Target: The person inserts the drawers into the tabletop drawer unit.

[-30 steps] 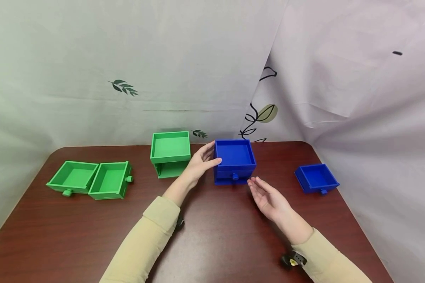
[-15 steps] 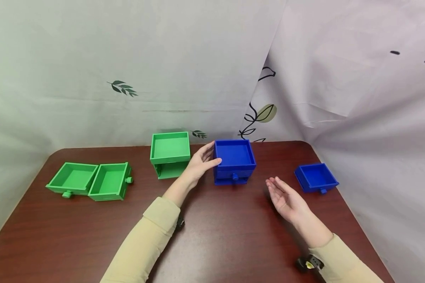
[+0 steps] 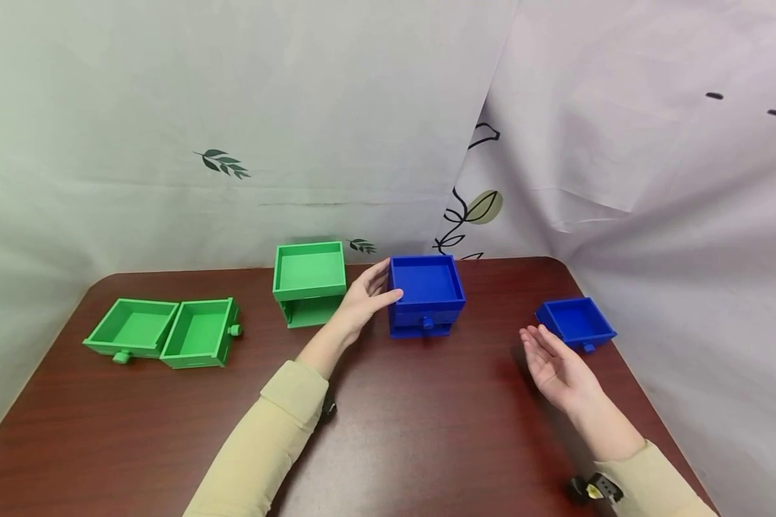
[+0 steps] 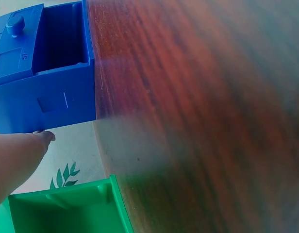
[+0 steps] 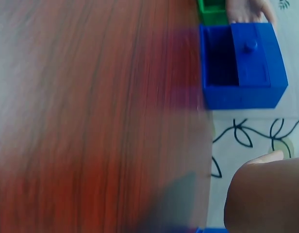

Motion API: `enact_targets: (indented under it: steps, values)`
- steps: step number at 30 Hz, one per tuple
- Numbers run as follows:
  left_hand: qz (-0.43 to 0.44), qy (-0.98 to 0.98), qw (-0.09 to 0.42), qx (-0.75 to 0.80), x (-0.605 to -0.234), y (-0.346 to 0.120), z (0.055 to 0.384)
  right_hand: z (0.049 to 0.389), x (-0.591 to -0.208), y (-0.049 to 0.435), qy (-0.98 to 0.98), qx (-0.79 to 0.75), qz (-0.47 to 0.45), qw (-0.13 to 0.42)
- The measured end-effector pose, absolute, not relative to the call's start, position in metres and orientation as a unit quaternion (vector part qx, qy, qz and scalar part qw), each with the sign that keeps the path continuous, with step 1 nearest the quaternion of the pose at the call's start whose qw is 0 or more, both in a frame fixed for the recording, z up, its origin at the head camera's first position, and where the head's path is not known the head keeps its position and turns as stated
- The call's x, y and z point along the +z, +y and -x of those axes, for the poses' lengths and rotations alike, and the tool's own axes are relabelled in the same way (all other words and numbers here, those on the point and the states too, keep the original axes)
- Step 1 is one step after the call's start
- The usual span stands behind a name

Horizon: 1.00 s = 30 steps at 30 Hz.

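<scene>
A small blue drawer cabinet (image 3: 427, 291) stands near the back of the table, with a shallow tray top. Its upper drawer (image 5: 253, 56), with a round knob, is in place; the lower slot (image 4: 62, 36) is an open cavity. My left hand (image 3: 362, 301) holds the cabinet's left side, thumb over the front corner, fingers toward the back. Farther right, my right hand (image 3: 559, 370) is open and holds nothing, palm facing left, its fingertips close to a loose blue drawer (image 3: 577, 321). Only part of that hand (image 5: 266, 194) appears in the right wrist view.
A green cabinet (image 3: 310, 287) with hollow bays stands left of the blue one, behind my left forearm. Two loose green drawers (image 3: 113, 337) (image 3: 197, 362) lie side by side at the left. A patterned cloth (image 3: 362, 129) hangs behind the brown table (image 3: 394, 424).
My right hand has moved right, from beside the blue cabinet to near the loose blue drawer. My left hand has stayed on the cabinet.
</scene>
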<state>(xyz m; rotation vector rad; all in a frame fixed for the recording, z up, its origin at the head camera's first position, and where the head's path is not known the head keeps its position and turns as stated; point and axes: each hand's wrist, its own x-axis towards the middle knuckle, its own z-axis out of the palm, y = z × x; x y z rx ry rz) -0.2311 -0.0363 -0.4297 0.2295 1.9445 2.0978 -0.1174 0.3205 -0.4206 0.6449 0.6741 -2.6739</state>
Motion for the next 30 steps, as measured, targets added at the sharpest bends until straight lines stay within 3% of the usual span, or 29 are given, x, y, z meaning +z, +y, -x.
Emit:
enact_targets:
  steps: [30]
  values:
    - [-0.078, 0.666, 0.141, 0.728, -0.430, -0.036, 0.231, 0.094, -0.444, 0.409, 0.187, -0.949, -0.218, 0.130]
